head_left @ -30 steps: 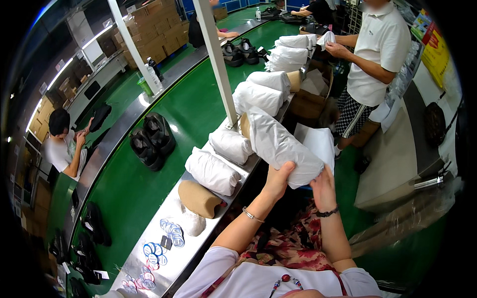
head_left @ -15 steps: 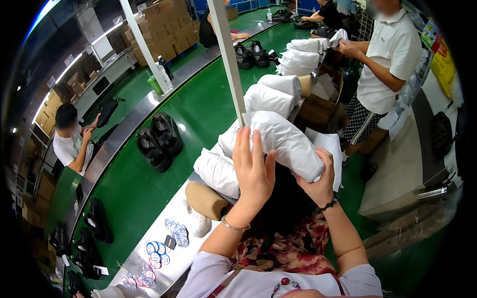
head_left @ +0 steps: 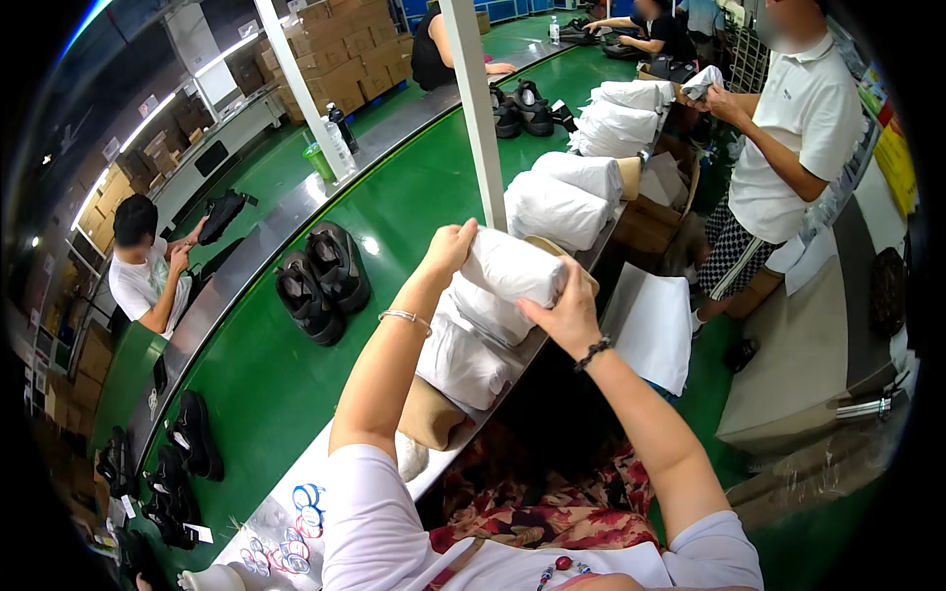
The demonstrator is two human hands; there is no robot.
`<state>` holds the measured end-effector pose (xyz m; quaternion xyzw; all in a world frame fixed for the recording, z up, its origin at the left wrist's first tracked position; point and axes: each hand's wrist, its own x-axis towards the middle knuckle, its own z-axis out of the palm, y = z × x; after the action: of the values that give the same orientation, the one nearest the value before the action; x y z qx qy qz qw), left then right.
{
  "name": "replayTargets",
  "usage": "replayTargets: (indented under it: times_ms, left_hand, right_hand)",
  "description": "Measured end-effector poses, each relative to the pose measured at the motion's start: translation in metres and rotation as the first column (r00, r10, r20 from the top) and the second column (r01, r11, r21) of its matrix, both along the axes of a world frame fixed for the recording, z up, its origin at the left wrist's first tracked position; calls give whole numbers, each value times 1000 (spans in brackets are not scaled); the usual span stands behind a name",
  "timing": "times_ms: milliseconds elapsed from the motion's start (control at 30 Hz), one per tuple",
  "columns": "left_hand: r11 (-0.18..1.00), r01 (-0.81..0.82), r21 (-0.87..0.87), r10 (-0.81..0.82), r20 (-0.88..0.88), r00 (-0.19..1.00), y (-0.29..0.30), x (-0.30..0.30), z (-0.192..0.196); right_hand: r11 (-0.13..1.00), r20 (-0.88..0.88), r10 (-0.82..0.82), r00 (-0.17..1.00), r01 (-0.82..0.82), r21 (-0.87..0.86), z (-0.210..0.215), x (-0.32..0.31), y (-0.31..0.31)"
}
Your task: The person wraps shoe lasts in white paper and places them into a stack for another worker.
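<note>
A white paper-wrapped bundle is held between my two hands over the row at the bench edge. My left hand is closed on its far left end, the fingers partly hidden. At the near right end, my right hand grips it with thumb and fingers. Beneath and nearer lie more wrapped white bundles. A tan curved form sits at the near end of that row; the edge of another tan piece shows behind the held bundle.
Past the white post are more wrapped bundles. Black shoes stand on the green conveyor. White sheets lie right of my hands. A co-worker in a white shirt stands at right; another person sits at left.
Both hands have carried the white bundle left and down onto the row. My left hand, earlier raised with fingers spread, now closes on its far end. The view has shifted slightly.
</note>
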<state>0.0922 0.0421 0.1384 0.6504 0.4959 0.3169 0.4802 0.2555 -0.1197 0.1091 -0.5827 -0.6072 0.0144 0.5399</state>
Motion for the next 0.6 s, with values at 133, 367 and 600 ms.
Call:
replayTargets:
  times_ms: [133,367,600]
  left_hand:
    - [998,-5,-65,-1,-82,997,28,-4,-59]
    - [977,93,-194,-140,-244,960,31,-2,-102]
    - [966,-46,254,164,-467,869,25,-14,-74]
  right_hand:
    - [984,55,-120,991,126,-130,-34,-26,7]
    - [956,163,-166,973,199,-217,-70,-35,5]
    - [900,147,-131,980,180,-397,-66,-43,1]
